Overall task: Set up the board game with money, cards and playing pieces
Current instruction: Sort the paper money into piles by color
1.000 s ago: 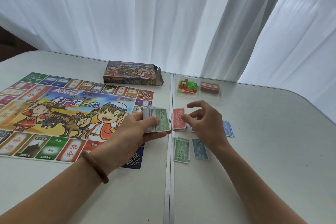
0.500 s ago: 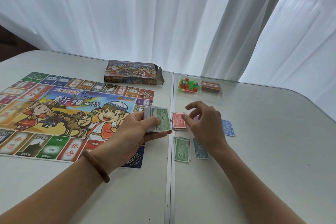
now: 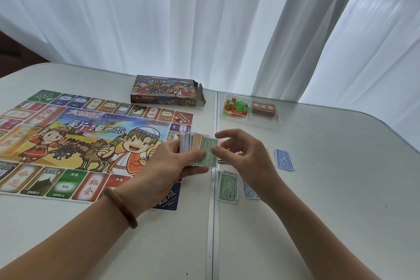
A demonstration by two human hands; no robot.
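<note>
**Two hands meet at one stack of play money (image 3: 196,151)**

The stack sits in the middle of the frame, just above the seam between the two halves of the pale tabletop (image 3: 341,200). The left hand (image 3: 168,162) grips it, with the thumb across the front and the fingers wrapped underneath. A brown bracelet (image 3: 120,203) circles that wrist. On top of the stack lies a green 500 note (image 3: 210,154). The right hand (image 3: 242,154) has its fingers curled and pinches this note at its right edge, the thumb tip on the face and the forefinger bent over the upper corner.

Sorted notes lie flat on the tabletop to the right of the seam. A green 500 pile (image 3: 227,185) is below the hands, and a pale blue pile (image 3: 250,190) is just beside it. A darker blue pile (image 3: 284,159) lies further right. A yellowish note (image 3: 270,154) and a reddish pile (image 3: 221,143) show only as slivers behind the right hand.

The colourful game board (image 3: 68,143) is spread open across the left of the frame, its near right corner under the left forearm. Beyond it, near the white curtain (image 3: 204,18), lies the game box (image 3: 166,93) with one end flap open. In the upper right of the tabletop, a clear wrapper holds the small red and green playing pieces (image 3: 235,107). A red-brown card deck (image 3: 264,108) sits beside them.
</note>
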